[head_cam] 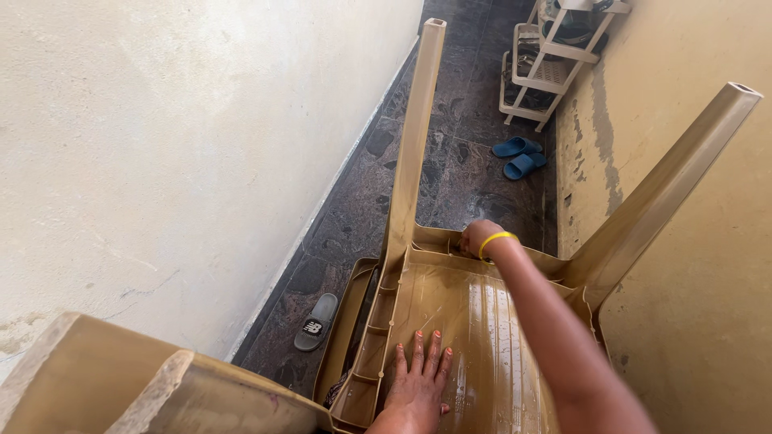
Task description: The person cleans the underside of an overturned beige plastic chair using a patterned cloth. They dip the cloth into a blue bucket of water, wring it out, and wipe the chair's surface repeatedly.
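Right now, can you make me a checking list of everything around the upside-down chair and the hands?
Surface: dark stone floor of a narrow passage.
Job's things: tan plastic chair, upside down, legs pointing up, underside of the seat wet and shiny.
Clutter: grey slipper beside the chair; pair of blue slippers farther along.
Hands: left hand flat and open on the seat underside; right hand, yellow band at the wrist, at the far rim, grip hidden.
Cables: nothing seen.
Surroundings: white wall on the left, stained beige wall on the right, white shoe rack at the end.
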